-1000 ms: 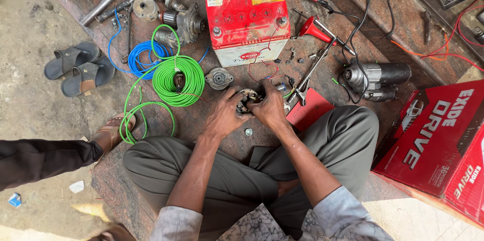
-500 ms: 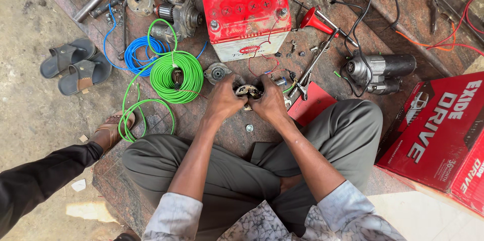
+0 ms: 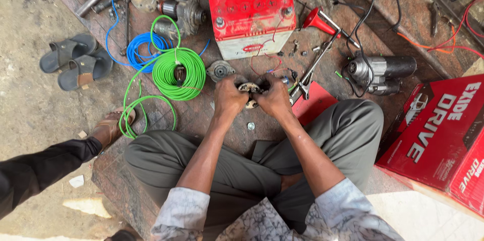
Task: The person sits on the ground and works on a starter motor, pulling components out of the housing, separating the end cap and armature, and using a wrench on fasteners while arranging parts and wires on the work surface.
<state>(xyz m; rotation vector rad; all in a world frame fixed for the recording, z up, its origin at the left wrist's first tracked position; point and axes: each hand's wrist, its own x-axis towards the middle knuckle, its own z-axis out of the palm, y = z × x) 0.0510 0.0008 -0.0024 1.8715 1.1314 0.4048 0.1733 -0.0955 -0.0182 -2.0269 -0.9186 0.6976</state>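
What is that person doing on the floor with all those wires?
A person sits cross-legged, gripping a small round metal motor part with the left hand and right hand. Nearby lie a red and white car battery, a coil of green wire and a grey starter motor.

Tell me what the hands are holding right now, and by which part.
Both hands, left hand and right hand, grip one small round metal part by its opposite sides.
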